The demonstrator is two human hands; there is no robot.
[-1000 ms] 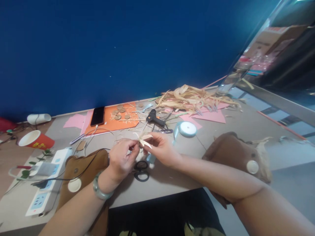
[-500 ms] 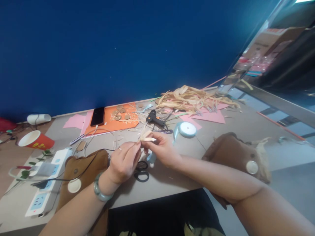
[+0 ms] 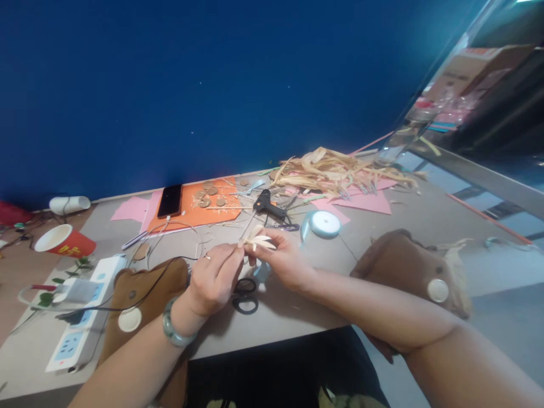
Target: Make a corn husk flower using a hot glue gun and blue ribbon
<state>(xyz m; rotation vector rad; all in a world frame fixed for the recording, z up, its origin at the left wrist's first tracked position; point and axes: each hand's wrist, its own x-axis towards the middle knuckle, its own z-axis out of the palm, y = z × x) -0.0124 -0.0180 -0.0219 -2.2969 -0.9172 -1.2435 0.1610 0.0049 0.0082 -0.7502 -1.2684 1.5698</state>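
My left hand [image 3: 216,279], with a ring and a green bangle at the wrist, pinches the base of a small pale corn husk flower [image 3: 263,242]. From the other side my right hand [image 3: 285,262] is closed on its strips with thumb and fingers. Several pale petals fan out between the two hands; the flower's base is hidden by my fingertips. Just beneath lie scissors [image 3: 245,306] with black handles, their blades covered by my hands. A light blue ribbon piece [image 3: 262,273] shows under my right hand. Past my fingers lies a black glue gun [image 3: 268,205].
Dried corn husks [image 3: 327,170] are heaped at the back. A ribbon roll [image 3: 325,224] lies right of the glue gun. A phone [image 3: 170,201] rests on orange card [image 3: 227,215]. At left are a power strip [image 3: 76,340], cables and a tilted paper cup [image 3: 70,242].
The husk petals between my hands have turned and spread, so more of them show on the right. Both hands stay in nearly the same place, still gripping.
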